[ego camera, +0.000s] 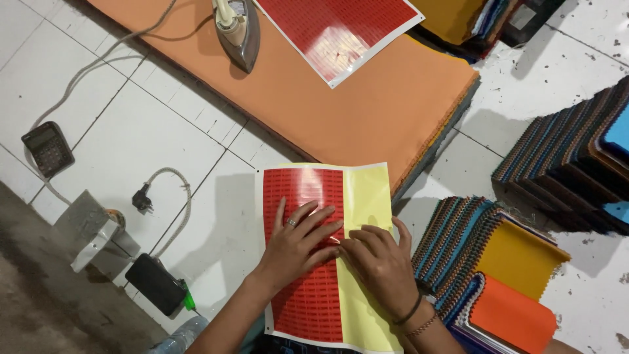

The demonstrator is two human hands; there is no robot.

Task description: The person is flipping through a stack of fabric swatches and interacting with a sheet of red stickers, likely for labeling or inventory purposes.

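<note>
On the white tiled floor (164, 141) at far left lie a dark calculator (47, 148), a black plug on a braided cord (141, 198) and a black phone (156, 284). The glossy red label sheet with yellow backing (327, 196) lies flat near bottom centre, long axis running away from the person. The left hand (298, 242) rests open, fingers spread on the red part; the right hand (380, 262), fingers bent, presses at the red-yellow edge. Beyond, an iron (237, 29) and a second red label sheet (337, 33) sit on an orange padded board (367, 105). Fabric swatch stacks (498, 262) lie right.
</note>
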